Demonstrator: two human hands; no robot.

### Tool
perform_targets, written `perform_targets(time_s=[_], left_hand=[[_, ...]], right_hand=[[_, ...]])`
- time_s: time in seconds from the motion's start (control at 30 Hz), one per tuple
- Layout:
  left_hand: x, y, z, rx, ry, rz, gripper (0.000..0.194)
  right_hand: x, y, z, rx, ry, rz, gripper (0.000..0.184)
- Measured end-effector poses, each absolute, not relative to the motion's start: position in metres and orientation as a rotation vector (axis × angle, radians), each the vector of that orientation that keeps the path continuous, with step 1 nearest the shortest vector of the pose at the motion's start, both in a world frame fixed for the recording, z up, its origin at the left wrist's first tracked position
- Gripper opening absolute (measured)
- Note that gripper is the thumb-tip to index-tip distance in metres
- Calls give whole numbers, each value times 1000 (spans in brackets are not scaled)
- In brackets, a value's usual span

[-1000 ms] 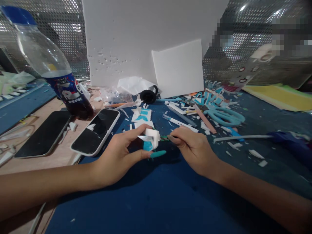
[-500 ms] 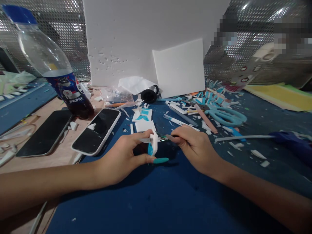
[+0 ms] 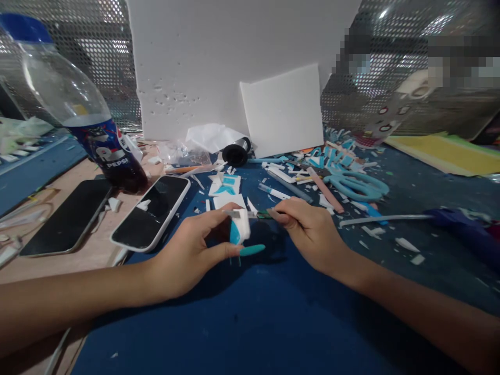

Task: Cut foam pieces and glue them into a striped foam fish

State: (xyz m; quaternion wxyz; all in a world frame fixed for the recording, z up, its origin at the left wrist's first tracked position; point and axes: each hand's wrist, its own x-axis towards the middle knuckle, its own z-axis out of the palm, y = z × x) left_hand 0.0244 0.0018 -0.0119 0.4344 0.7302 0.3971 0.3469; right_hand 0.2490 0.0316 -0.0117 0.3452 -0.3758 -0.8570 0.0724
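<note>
My left hand [image 3: 191,245] pinches a small white and blue foam piece [image 3: 242,226] between thumb and fingers. A long teal nail on its thumb extends below the piece. My right hand [image 3: 307,232] is closed around a slim blade [image 3: 262,214], which looks green near the fingers; its other end reaches the upper part of the foam. Just above the blade shows a thin white sliver [image 3: 251,206]; whether it is still joined to the foam I cannot tell. Behind the hands lie a white foam square [image 3: 229,201] and a white piece with blue shapes [image 3: 225,184].
On the left are a Pepsi bottle [image 3: 105,138] and two phones, one black [image 3: 68,219] and one white-edged [image 3: 150,216]. Blue-handled scissors [image 3: 357,185], pens and foam scraps lie to the right. White foam boards [image 3: 283,112] stand at the back, beside a black spool [image 3: 236,153].
The foam piece has turned in my left hand, showing more of its white side. The blade now lies across its top, and the white sliver has appeared. The view has shifted slightly.
</note>
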Motion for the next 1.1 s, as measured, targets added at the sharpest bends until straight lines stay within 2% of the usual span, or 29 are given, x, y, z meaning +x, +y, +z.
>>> perform_targets(time_s=[0.2,0.33,0.5,0.6,0.87,1.03,1.1], left_hand=[[27,3,-14,1836,1046,735,50],[26,3,-12,1812,1149,780,50],[26,3,-9,1823,1248,810,47],[26,3,-10,1847,1243,869,43],[23,-2,-7,2151,775,784,40],[24,-1,-8,2063,1163,782,51],[24,0,-9,2065,1198,796,49]], right_hand=[[246,29,-11,-1019,-2144,272,40],[248,30,-12,-1128,-2058,293,40],[254,33,-11,-1138,-2120,-185,23],[256,34,-10,-1157,-2110,-216,16],[251,31,-14,-1284,-2202,47,23],[253,29,-11,-1345,-2199,-35,30],[254,30,-10,-1363,-2192,-51,33]])
